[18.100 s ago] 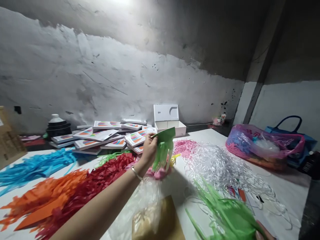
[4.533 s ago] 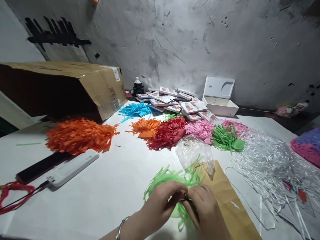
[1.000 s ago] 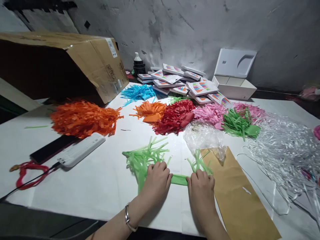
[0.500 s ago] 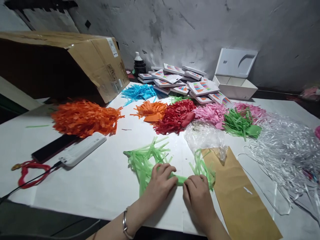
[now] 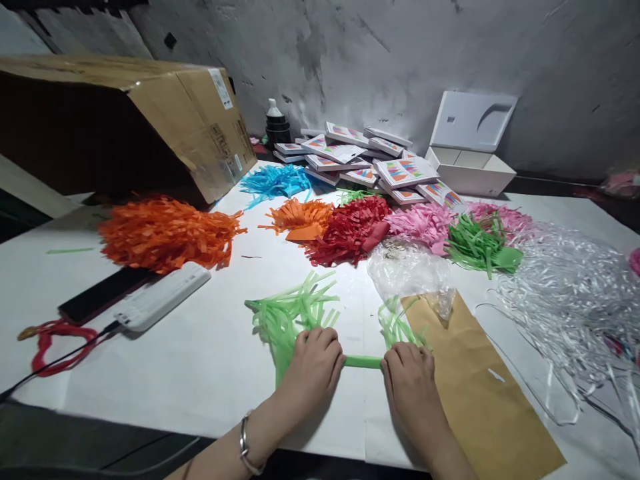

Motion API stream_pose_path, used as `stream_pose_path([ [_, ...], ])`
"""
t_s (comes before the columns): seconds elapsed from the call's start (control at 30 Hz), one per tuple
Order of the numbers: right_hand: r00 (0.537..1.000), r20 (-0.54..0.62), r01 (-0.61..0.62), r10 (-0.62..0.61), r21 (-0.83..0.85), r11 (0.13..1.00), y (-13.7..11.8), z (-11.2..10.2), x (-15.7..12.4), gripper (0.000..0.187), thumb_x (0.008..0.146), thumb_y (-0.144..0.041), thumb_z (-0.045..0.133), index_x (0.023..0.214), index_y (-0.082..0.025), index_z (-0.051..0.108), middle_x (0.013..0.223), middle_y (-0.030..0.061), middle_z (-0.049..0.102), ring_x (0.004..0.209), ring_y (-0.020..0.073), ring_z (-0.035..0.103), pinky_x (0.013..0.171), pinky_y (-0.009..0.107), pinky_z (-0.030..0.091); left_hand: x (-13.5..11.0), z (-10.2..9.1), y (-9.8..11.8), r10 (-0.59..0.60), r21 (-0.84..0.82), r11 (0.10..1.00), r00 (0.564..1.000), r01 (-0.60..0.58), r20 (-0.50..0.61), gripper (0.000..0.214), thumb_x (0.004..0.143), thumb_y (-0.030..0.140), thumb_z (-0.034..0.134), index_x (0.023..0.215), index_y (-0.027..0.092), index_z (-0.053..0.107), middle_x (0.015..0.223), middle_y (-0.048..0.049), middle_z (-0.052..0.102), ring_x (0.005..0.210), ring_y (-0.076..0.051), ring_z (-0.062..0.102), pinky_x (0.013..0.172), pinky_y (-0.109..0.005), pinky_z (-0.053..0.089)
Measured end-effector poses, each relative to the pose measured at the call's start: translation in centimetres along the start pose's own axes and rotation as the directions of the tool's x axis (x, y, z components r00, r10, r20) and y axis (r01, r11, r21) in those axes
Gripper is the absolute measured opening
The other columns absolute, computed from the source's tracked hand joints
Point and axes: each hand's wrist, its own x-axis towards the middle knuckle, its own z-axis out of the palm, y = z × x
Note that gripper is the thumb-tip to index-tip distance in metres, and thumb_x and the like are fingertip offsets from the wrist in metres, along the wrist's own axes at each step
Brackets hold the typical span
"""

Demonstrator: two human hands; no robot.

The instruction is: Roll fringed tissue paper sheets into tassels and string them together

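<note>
A light green tissue-paper tassel lies on the white table, its middle rolled into a narrow band between my hands. My left hand is closed on the left end of the band, fingers curled over it. At the other end, my right hand grips the band in the same way. Cut strips fan out beyond both hands, wide on the left and in a smaller bunch on the right. My fingers and palms hide the parts of the tassel under them.
Orange fringe, red fringe, pink fringe and dark green fringe lie farther back. Silver strands and a brown paper sheet are at right. A power bank and cardboard box stand left.
My hands have moved apart, the right one to the right and the left slightly left. More of the rolled band shows between them, straighter and narrower. The view has shifted slightly.
</note>
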Motion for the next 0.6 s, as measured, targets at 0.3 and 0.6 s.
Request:
stream_pose_path([
  [0.3, 0.99, -0.07, 0.127, -0.12, 0.095, 0.987, -2.1, -0.1, 0.7, 0.019, 0.096, -0.007, 0.05, 0.089, -0.022, 0.06, 0.092, 0.0041, 0.064, 0.095, 0.0229, 0.057, 0.103, 0.046, 0.03, 0.7, 0.4, 0.4, 0.051, 0.051, 0.997, 0.998, -0.049, -0.022, 0.014, 0.09, 0.006, 0.057, 0.086, 0.019, 0.062, 0.099, -0.0056, 0.064, 0.093, -0.025, 0.057, 0.09, -0.048, 0.038],
  [0.6, 0.99, -0.041, 0.141, -0.136, 0.183, 0.973, -2.5, 0.9, 1.4, 0.021, 0.099, -0.01, 0.048, 0.082, -0.021, 0.057, 0.082, 0.0003, 0.062, 0.08, 0.0188, 0.053, 0.09, 0.038, 0.031, 0.6, 0.6, -0.2, 0.292, 0.0, 0.956, 0.951, -0.293, -0.102, 0.019, 0.089, 0.004, 0.06, 0.081, 0.021, 0.064, 0.091, -0.0008, 0.068, 0.094, -0.023, 0.057, 0.105, -0.052, 0.031],
])
